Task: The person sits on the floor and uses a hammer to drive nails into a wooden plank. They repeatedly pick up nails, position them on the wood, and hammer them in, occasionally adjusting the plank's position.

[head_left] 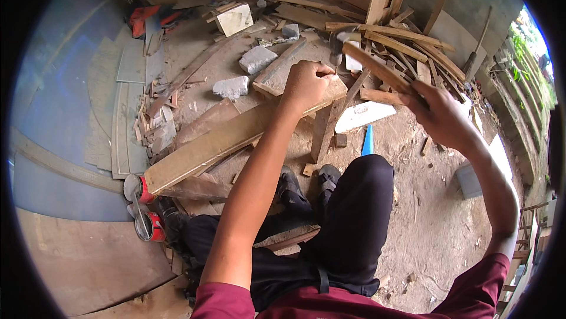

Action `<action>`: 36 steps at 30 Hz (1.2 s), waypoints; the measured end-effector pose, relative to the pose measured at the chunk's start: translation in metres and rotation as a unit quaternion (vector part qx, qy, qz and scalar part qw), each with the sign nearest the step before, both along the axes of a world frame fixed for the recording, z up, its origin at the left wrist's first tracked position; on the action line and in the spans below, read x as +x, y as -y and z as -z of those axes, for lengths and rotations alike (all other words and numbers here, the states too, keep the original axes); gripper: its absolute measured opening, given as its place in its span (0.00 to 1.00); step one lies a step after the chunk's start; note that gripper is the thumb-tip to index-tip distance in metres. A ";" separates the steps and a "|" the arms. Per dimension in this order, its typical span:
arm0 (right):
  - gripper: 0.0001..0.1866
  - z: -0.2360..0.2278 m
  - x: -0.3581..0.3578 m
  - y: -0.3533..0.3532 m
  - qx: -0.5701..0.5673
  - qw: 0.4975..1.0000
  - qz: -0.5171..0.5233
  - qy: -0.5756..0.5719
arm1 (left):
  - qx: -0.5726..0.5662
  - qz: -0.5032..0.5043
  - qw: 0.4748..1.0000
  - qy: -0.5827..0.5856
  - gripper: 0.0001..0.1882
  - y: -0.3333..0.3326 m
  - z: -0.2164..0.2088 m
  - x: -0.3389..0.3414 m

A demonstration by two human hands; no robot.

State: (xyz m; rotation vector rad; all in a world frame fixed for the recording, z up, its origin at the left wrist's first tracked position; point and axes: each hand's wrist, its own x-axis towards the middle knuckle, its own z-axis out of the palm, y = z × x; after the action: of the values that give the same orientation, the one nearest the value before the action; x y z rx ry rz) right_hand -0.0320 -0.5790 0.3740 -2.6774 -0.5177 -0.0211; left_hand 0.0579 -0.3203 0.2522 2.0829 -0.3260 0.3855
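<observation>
My right hand point(443, 115) is wrapped round the wooden handle of a hammer point(380, 69), raised in front of me. Its dark metal head hangs close above the fingers of my left hand point(306, 87). Those fingers are pinched together at the far right end of a long wooden plank point(215, 142), and a thin nail point(336, 71) seems to stand upright between their tips. The plank slopes from near my left foot up to the right, resting on a wooden support point(323, 132). My left palm is turned away.
Two red cans point(154, 226) stand at the plank's near left end. Grey rubble blocks point(257, 59) lie beyond the plank. A heap of wood strips point(415, 48) fills the far right. A blue pointed object point(368, 141) and a grey-blue container point(470, 181) are on the dirt floor.
</observation>
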 end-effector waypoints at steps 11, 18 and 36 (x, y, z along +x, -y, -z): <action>0.18 0.005 0.000 -0.001 -0.025 0.999 -0.021 0.002 | 0.026 -0.006 1.000 0.005 0.13 -0.003 -0.003 0.010; 0.16 0.027 0.012 -0.003 0.115 0.989 -0.010 0.090 | 0.006 -0.004 1.000 -0.022 0.13 -0.002 -0.004 0.007; 0.15 0.013 0.001 0.000 0.148 0.989 0.027 0.010 | 0.054 0.007 0.998 -0.032 0.28 -0.006 -0.007 0.007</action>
State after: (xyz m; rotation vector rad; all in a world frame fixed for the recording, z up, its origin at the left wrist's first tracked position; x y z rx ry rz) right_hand -0.0308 -0.5789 0.3608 -2.4025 -0.4124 -0.1301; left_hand 0.0652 -0.3148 0.2587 2.1926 -0.3296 0.2971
